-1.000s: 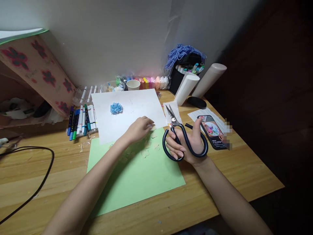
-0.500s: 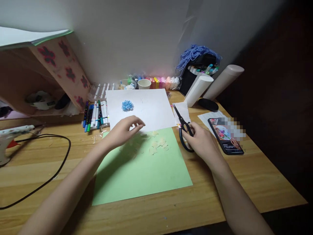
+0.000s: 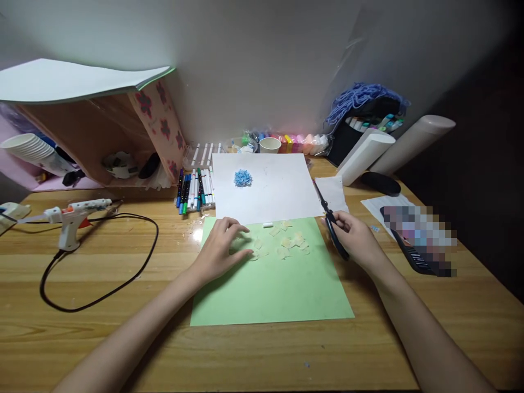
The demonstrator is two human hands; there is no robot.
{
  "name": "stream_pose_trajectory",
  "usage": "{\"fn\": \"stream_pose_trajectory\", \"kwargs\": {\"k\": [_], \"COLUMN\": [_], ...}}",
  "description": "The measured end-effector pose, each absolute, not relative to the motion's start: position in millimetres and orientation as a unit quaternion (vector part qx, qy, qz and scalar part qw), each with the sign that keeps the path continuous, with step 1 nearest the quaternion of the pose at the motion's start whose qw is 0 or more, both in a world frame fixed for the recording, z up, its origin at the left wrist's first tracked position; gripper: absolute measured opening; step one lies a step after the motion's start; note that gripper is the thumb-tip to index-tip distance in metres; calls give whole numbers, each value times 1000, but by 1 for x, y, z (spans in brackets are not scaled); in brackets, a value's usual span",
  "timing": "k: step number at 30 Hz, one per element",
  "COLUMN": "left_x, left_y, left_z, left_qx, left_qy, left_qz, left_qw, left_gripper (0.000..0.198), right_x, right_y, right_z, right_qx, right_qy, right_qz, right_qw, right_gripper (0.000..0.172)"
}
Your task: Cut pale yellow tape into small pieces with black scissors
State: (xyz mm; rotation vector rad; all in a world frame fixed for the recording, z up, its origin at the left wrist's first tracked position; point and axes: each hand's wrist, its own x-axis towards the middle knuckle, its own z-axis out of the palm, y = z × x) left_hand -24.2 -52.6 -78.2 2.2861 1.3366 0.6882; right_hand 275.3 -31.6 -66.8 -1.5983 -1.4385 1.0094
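My left hand (image 3: 223,245) lies flat, fingers spread, on the top left part of a green paper sheet (image 3: 274,289), next to several small pale paper scraps (image 3: 286,244). My right hand (image 3: 356,240) rests at the sheet's right edge, its fingers curled over the handles of black scissors (image 3: 327,215) that lie on the wooden desk (image 3: 123,327) with the blades pointing away. Behind the green sheet lies a white sheet (image 3: 270,188) bearing a small blue shredded clump (image 3: 243,178).
A glue gun (image 3: 71,215) with a looping black cord (image 3: 102,262) sits at the left. Markers (image 3: 194,188) lie beside the white sheet. A paper cup (image 3: 270,144), clay packs, a marker holder with blue yarn (image 3: 362,98), paper rolls and a phone (image 3: 417,240) line the back and right.
My right hand lowered the scissors from held upright down onto the desk. My left hand slid from the white sheet's edge onto the green sheet. The view swung left.
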Motion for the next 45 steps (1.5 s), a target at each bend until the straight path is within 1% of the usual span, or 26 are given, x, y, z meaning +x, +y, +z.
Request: {"fn": "stream_pose_trajectory", "kwargs": {"k": [2,5,9,14,18,23,28,30,35,38,40,41,44,45], "left_x": [-16,-1,12,12,16,30,34,34,37,39,38,37,33,32], "left_y": [-57,-62,-62,-64,-67,-67,-69,-71,-75,-74,-70,-67,-58,-54], "left_z": [-75,-75,-80,-78,-73,-75,-80,-79,-71,-65,-59,-56,-43,-39], "left_qx": [836,842,820,806,811,833,831,816,709,645,596,569,488,467], "left_qy": [459,469,506,492,446,391,383,393,432,453,472,483,514,520], "left_qz": [223,180,171,208,247,288,310,314,362,387,405,413,430,438], "left_qw": [200,195,205,255,288,267,258,283,424,478,507,523,559,565], "left_gripper": [19,17,13,12,12,14,14,14,12,14,17,20,32,35], "right_x": [268,260,255,244,231,224,226,225,221,219,219,218,217,217], "right_y": [-36,-43,-50,-56,-61,-63,-63,-64,-66,-66,-66,-67,-73,-76], "right_z": [-65,-64,-62,-65,-72,-76,-79,-79,-75,-74,-76,-77,-81,-82], "right_qx": [-589,-563,-547,-525,-530,-527,-510,-502,-502,-503,-482,-464,-411,-398], "right_qy": [-538,-506,-477,-468,-473,-475,-504,-508,-520,-504,-473,-455,-410,-405], "right_qz": [463,529,577,605,581,600,606,609,577,579,614,645,747,768], "right_qw": [386,384,375,373,396,368,346,345,381,397,408,401,324,296], "right_gripper": [37,39,37,35,38,41,40,40,42,41,46,51,74,79]}}
